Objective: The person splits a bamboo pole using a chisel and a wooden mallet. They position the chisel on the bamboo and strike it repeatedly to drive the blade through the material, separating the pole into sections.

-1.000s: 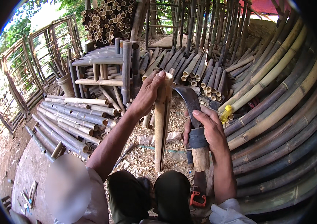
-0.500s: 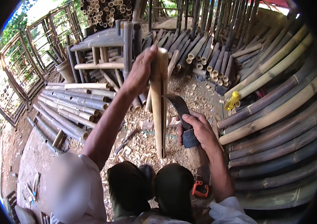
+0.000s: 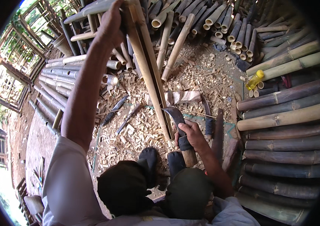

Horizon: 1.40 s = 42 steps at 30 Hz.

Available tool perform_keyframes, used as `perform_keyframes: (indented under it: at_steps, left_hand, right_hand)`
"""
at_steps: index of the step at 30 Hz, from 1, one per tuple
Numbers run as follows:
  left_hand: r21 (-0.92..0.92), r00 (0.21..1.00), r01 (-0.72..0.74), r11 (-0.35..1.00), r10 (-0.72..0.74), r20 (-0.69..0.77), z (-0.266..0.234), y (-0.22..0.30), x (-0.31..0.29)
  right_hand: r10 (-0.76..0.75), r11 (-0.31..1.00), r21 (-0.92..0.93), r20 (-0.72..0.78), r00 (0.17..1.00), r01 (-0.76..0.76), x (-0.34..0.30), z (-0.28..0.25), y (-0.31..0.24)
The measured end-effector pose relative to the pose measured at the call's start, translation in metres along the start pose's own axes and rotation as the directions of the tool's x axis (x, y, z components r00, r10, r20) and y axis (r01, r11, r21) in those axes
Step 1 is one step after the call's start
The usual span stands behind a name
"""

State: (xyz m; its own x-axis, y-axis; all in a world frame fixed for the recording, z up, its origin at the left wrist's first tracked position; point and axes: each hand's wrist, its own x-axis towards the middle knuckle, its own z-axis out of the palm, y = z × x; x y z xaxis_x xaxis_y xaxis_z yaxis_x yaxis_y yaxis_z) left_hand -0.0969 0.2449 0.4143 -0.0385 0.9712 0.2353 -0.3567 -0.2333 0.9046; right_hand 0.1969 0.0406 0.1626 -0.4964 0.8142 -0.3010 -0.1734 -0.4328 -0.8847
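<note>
My left hand [image 3: 111,26], raised at the upper left, is closed around the upper part of a long bamboo piece [image 3: 143,56]. A dark lengthwise gap runs down the bamboo, and its pale lower end comes down close to my right hand. That right hand [image 3: 193,136] grips a curved billhook [image 3: 176,116] with a wooden handle and a dark band round it. The dark, hooked blade points up and left, its tip overlapping the bamboo's lower part. I cannot tell whether blade and bamboo touch.
A wooden block [image 3: 184,97] lies among wood chips [image 3: 130,137]. Around it are a sickle-like blade [image 3: 206,107], a saw [image 3: 217,135] and a sheath-handled knife [image 3: 114,110]. Bamboo poles [image 3: 286,145] are stacked at right, near a yellow bottle [image 3: 255,79]. More poles [image 3: 56,84] lie left.
The bamboo has gone from nearly upright to leaning, its top up and left with my left hand. My right hand and the billhook sit slightly lower. The view has tipped downward.
</note>
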Motion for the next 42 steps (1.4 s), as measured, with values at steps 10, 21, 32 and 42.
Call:
perform_keyframes:
  at_steps: [10,21,32,42]
  left_hand:
    - [0.042,0.956,0.145,0.989,-0.129,-0.265,-0.113,-0.032,0.056]
    - [-0.063,0.994,0.101,0.993,-0.104,-0.040,-0.202,-0.010,0.049]
    - [0.119,1.000,-0.011,0.993,0.013,-0.019,0.033,0.030,-0.065]
    - [0.047,0.987,-0.142,0.989,0.138,0.078,0.088,0.036,-0.110]
  right_hand:
    - [0.191,0.982,0.008,-0.012,0.982,-0.191,0.007,-0.041,0.098]
    - [0.276,0.954,0.094,0.087,0.957,-0.284,-0.022,-0.056,0.150]
    - [-0.697,0.419,-0.774,0.061,0.714,0.475,-0.077,0.063,-0.182]
    - [-0.803,-0.380,-0.912,0.409,0.434,0.157,-0.079,0.110,-0.246]
